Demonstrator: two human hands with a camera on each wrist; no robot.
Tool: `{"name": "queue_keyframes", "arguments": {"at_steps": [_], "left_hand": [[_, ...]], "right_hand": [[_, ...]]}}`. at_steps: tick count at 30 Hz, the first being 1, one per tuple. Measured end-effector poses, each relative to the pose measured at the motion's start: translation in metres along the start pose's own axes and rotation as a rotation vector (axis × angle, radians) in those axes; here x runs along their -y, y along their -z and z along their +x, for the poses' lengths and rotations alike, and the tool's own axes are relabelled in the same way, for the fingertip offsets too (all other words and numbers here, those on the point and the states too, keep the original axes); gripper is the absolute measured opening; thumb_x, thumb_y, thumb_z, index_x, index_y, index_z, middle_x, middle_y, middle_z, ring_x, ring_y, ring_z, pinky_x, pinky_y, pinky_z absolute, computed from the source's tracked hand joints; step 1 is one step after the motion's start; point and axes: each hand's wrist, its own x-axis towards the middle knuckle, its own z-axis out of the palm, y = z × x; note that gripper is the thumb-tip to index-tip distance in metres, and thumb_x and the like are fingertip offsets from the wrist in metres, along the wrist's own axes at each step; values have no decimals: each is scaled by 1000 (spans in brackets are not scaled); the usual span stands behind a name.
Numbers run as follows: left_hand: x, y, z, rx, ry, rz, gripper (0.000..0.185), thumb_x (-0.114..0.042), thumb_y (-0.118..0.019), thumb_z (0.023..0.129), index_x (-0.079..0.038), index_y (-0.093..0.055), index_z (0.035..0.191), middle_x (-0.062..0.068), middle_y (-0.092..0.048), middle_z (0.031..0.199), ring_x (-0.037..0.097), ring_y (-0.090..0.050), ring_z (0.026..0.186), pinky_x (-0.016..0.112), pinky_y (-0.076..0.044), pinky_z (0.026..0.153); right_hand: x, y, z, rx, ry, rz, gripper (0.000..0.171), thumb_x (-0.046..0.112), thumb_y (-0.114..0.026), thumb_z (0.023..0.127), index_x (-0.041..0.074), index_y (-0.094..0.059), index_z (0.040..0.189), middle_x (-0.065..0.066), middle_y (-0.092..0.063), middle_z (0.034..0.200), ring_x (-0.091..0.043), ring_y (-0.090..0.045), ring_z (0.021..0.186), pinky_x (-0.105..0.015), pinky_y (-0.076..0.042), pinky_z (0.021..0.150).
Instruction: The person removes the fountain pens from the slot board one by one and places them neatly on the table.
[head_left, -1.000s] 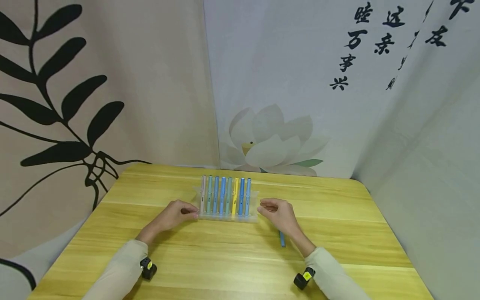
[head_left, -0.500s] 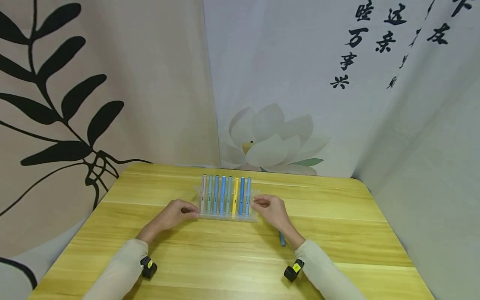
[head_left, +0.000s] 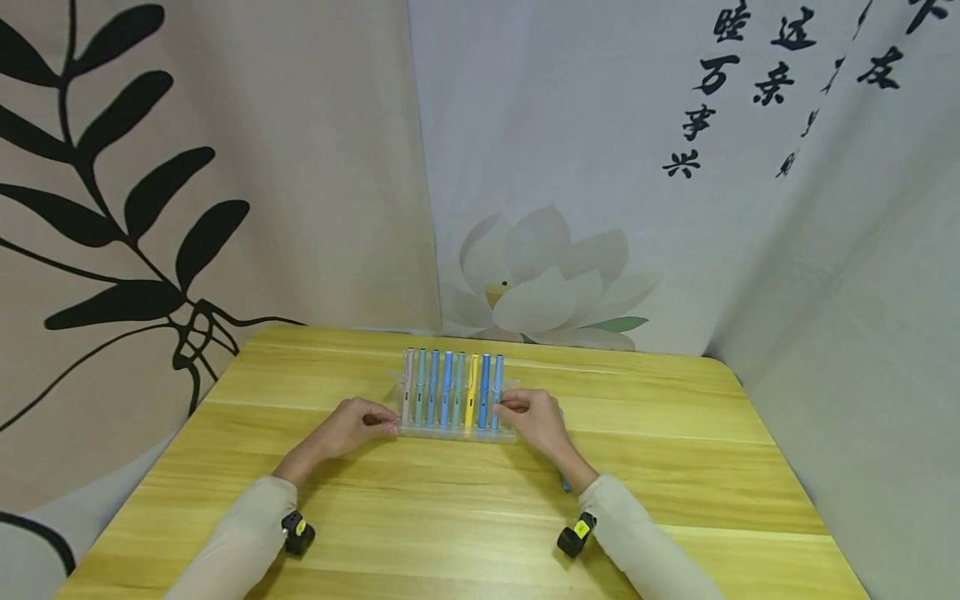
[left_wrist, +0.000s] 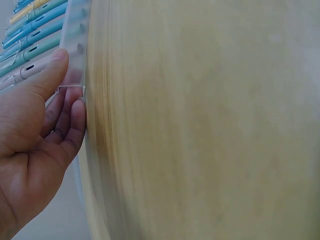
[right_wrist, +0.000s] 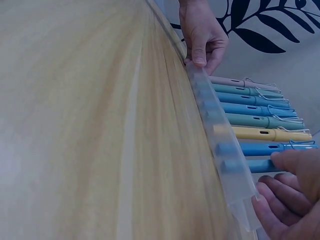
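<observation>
A clear plastic pen rack [head_left: 457,434] stands on the table, holding a row of several capped pens with wire clips, among them a yellow pen [head_left: 471,392] and a pinkish pen [head_left: 407,387]. My left hand [left_wrist: 37,125] grips the rack's left end, thumb on top and fingers curled beneath. At the other end, my right hand [head_left: 534,421] has its thumb on the rightmost light blue pen [right_wrist: 260,166], with curled fingers beside it; the pinch is partly hidden. Under the right forearm lies a loose blue pen [head_left: 566,484], mostly covered.
The wooden table [head_left: 420,517] reaches back to a hanging cloth [head_left: 570,167] printed with a flower and characters. Another cloth with black leaves [head_left: 150,192] hangs at the left. Each wrist carries a small black camera, the right one [head_left: 576,535] close above the table.
My right hand has moved left, from beside the rack's right end onto the rightmost light blue pen. The left hand and the rack have stayed in place.
</observation>
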Motion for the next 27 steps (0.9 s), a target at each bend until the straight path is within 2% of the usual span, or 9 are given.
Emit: {"name": "queue_keyframes", "arguments": {"at_steps": [7,15,21,27], "left_hand": [[1,0,0,7,-24,-12,22,-23,-71,98,-7,-78,112,2,-77,105,14,-69,93,26,-55,80],[1,-2,-1,6,-8,-7,20,-22,-71,98,-8,-78,111,1,-77,104,13,-68,91,25,-55,80],[0,0,-2,-5,-36,4,22,-21,-71,98,-5,-78,111,4,-77,104,13,-69,92,26,-55,80],[0,-1,-1,-8,-35,7,22,-22,-71,98,-7,-78,111,2,-77,104,11,-69,92,25,-55,80]], "right_hand": [[-2,-3,0,-4,-20,-14,26,24,-77,93,5,-77,112,-5,-78,100,-17,-73,87,-32,-59,73],[-1,-4,-1,-9,-27,-18,23,23,-77,93,6,-78,109,-5,-78,99,-18,-73,88,-34,-60,75],[4,-2,0,-31,-13,-9,21,22,-77,93,7,-78,107,-3,-78,97,-16,-73,86,-33,-59,76],[14,3,3,-68,19,8,20,18,-78,92,5,-78,107,-5,-78,96,-17,-74,86,-32,-60,76]]}}
